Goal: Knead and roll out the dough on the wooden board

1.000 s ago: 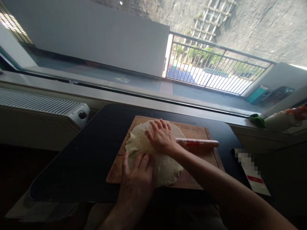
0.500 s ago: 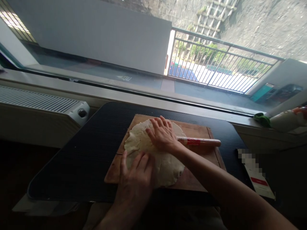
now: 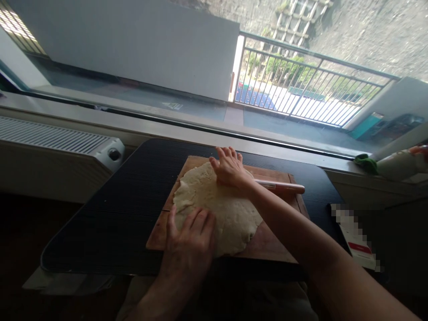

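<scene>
A wide, flattened sheet of dough [image 3: 230, 223] with an uneven edge lies on a wooden board [image 3: 272, 247]. My left hand [image 3: 192, 236] rests at its near left part, fingers apart and palm down. At the dough's far edge is my right hand [image 3: 230, 168], its fingers stretched out and spread toward the window. A rolling pin [image 3: 284, 187] with a wooden end and a clear, red-printed wrap sticks out to the right from behind my right wrist. Its left part is hidden, and I cannot tell whether my right palm touches it.
The board lies on a black table [image 3: 110, 209] with rounded corners, up against a window sill [image 3: 187, 133]. A radiator [image 3: 60, 138] stands at the left. On the right are a partly blurred-out packet [image 3: 359, 243], a green cloth [image 3: 366, 163] and a pale container [image 3: 396, 165].
My right hand has slid forward over the dough to its far edge. The rolling pin has shifted slightly forward. My left hand stays almost where it was.
</scene>
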`<state>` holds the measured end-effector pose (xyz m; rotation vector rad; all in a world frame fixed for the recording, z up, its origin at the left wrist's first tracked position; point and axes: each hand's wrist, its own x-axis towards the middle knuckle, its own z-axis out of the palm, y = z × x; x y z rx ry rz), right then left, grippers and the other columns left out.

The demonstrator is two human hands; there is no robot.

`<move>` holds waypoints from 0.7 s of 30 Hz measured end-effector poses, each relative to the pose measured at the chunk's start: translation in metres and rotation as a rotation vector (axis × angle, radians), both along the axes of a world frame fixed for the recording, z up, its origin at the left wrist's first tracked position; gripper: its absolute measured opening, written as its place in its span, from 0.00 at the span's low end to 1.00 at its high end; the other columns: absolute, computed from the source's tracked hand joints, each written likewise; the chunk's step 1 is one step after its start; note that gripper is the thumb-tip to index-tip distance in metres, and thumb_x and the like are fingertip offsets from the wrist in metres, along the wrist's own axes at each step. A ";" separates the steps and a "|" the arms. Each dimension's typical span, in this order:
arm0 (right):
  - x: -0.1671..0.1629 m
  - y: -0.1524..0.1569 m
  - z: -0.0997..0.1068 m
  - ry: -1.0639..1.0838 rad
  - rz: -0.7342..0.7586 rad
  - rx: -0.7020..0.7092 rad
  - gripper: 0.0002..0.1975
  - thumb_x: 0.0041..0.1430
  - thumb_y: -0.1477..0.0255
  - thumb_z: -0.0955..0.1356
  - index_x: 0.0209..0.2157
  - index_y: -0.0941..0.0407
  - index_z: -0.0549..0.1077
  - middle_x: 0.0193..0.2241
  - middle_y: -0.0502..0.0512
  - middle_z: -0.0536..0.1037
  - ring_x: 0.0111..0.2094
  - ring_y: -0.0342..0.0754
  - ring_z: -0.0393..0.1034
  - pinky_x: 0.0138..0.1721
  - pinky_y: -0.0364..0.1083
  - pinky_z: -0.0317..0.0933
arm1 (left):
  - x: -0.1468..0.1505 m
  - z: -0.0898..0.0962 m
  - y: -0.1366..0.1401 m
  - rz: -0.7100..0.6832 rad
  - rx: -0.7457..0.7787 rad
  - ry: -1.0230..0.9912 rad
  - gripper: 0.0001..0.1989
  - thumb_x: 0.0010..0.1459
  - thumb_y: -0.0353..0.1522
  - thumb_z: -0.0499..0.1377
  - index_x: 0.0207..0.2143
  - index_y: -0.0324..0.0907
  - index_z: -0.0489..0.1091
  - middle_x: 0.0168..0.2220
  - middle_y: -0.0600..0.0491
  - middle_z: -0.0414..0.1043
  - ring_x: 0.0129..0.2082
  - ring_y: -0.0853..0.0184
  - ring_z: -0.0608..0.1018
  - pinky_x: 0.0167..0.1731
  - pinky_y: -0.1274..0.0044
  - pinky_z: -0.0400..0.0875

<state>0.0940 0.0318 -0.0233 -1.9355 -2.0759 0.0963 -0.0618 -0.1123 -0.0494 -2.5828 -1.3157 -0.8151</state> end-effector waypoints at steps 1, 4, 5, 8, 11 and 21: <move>0.001 0.006 0.001 0.007 -0.033 -0.016 0.27 0.65 0.57 0.53 0.61 0.54 0.54 0.61 0.60 0.56 0.64 0.56 0.40 0.60 0.61 0.38 | 0.000 0.001 0.000 -0.001 -0.008 0.003 0.13 0.59 0.30 0.52 0.44 0.41 0.73 0.45 0.47 0.75 0.48 0.57 0.74 0.58 0.50 0.43; -0.001 -0.006 0.000 0.009 -0.010 -0.039 0.27 0.65 0.57 0.53 0.61 0.54 0.54 0.61 0.60 0.57 0.64 0.56 0.40 0.60 0.61 0.40 | 0.001 0.001 -0.002 0.014 -0.022 0.004 0.13 0.59 0.29 0.53 0.44 0.40 0.73 0.45 0.47 0.75 0.48 0.57 0.74 0.58 0.50 0.43; -0.003 -0.018 -0.002 -0.001 0.034 -0.024 0.27 0.65 0.57 0.53 0.61 0.53 0.54 0.61 0.59 0.57 0.64 0.55 0.40 0.60 0.61 0.39 | 0.001 0.001 -0.002 0.021 -0.020 -0.001 0.13 0.59 0.29 0.53 0.44 0.40 0.73 0.44 0.46 0.75 0.48 0.56 0.74 0.58 0.50 0.44; -0.007 -0.043 -0.005 -0.038 0.123 0.060 0.25 0.65 0.58 0.55 0.60 0.51 0.56 0.61 0.56 0.57 0.64 0.54 0.39 0.61 0.59 0.36 | 0.003 0.000 -0.002 0.023 -0.010 -0.010 0.14 0.59 0.28 0.52 0.43 0.39 0.73 0.44 0.45 0.75 0.48 0.56 0.74 0.58 0.50 0.45; -0.002 -0.024 0.000 -0.024 0.066 0.072 0.25 0.65 0.59 0.54 0.60 0.52 0.56 0.61 0.57 0.56 0.64 0.54 0.38 0.61 0.60 0.35 | 0.003 0.003 -0.002 0.020 -0.022 -0.001 0.13 0.59 0.29 0.52 0.43 0.39 0.74 0.44 0.46 0.75 0.47 0.56 0.74 0.58 0.50 0.45; -0.001 -0.039 -0.007 -0.018 0.106 0.025 0.25 0.65 0.58 0.53 0.60 0.50 0.57 0.60 0.55 0.60 0.64 0.54 0.40 0.60 0.58 0.40 | 0.002 0.001 -0.003 0.033 -0.051 0.004 0.14 0.59 0.28 0.52 0.44 0.39 0.73 0.45 0.44 0.75 0.49 0.55 0.73 0.58 0.49 0.42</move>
